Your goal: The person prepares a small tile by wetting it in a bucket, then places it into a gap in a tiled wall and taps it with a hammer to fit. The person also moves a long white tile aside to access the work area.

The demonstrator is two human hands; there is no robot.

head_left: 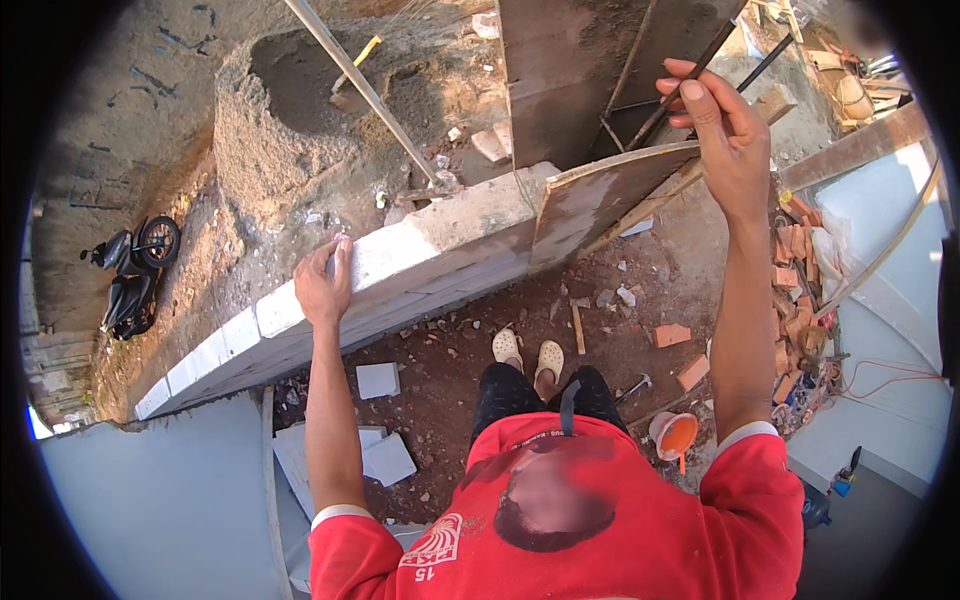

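Note:
My right hand (722, 135) is raised at the upper right, thumb and fingers closed round a thin dark rod, apparently a steel reinforcing bar (712, 48). The bar slants down between brown formwork boards (610, 205) at the end of the wall. A second dark bar (768, 62) stands beside it. Resting on top of the white block wall (400, 245), my left hand (325, 283) has its fingers laid over the far edge and holds no loose thing. Tall dark boards (560, 80) rise beyond the wall's end.
Beyond the wall are a sand-coloured mound (265, 150), a slanted pole (360, 85) and a parked motorbike (135, 270). Near my feet lie white blocks (378, 381), a hammer (633, 388) and a bucket (678, 436) with orange inside. Broken bricks (790, 260) are heaped at right.

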